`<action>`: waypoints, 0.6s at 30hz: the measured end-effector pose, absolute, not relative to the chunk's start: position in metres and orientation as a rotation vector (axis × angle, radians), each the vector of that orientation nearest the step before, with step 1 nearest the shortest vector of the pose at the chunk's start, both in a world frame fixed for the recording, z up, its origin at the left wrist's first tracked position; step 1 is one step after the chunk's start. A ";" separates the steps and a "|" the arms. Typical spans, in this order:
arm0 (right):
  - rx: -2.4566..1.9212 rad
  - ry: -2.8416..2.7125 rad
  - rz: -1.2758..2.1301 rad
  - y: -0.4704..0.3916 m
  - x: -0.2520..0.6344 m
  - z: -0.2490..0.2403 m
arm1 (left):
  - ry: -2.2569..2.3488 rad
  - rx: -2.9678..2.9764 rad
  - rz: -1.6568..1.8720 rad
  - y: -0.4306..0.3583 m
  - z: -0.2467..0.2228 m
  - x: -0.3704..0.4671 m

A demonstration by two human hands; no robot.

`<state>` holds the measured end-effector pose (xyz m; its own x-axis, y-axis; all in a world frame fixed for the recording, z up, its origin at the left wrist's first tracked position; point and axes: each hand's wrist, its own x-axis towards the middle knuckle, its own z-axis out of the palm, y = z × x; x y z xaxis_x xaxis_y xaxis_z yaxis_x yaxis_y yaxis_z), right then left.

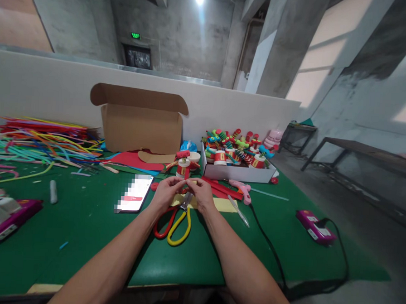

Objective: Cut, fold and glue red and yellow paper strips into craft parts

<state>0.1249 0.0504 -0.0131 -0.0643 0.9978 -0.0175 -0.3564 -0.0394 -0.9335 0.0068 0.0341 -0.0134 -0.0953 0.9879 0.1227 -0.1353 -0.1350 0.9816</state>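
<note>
My left hand (167, 192) and my right hand (202, 193) meet fingertip to fingertip over the green table (109, 247). Both are pinched around something small that I cannot make out. Scissors (179, 224) with one red and one yellow handle lie just below my hands, blades pointing away. A pale yellow strip (224, 205) runs under them. Just beyond my fingertips stands a white and red cup figure (183, 167) with striped coiled arms. A phone (136, 194) with a lit screen lies to the left of my left hand.
A pink glue gun (242, 190) with a black cord lies right. Behind it, a white box (242, 174) holds several cup figures. An open cardboard box (143, 128) stands at the back. Colourful pipe cleaners (43, 143) pile up left. Purple power strips (316, 228) sit at both sides.
</note>
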 end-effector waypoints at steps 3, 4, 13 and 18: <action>-0.919 -0.952 1.458 0.050 0.124 -0.014 | 1.120 1.143 1.441 0.035 -0.015 0.006; -0.915 -0.945 1.478 0.050 0.124 -0.013 | 1.120 1.128 1.451 0.035 -0.016 0.005; -0.856 -0.813 1.675 0.056 0.128 -0.016 | 0.989 0.879 1.514 0.035 -0.011 0.007; -0.785 -0.873 1.684 0.056 0.125 -0.022 | 0.940 0.888 1.486 0.036 -0.014 0.007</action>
